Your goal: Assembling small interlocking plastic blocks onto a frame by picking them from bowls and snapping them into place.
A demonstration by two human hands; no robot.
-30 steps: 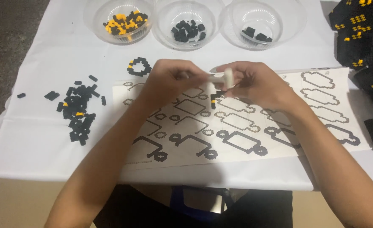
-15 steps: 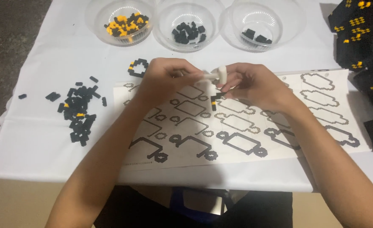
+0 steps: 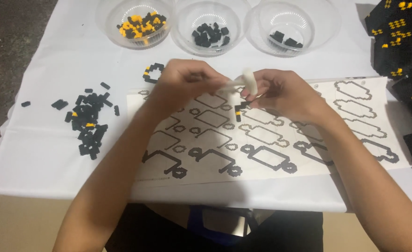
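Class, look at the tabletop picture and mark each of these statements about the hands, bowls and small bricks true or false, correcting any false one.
1. Three clear bowls stand at the far edge of the table. True.
2. The left bowl holds only black bricks. False: it holds yellow and black ones.
3. Both hands meet above the printed template sheet. True: left hand, right hand.
4. The hands hold a red tool. False: the white tool is between them.
5. A loose brick pile lies left of the sheet. True.
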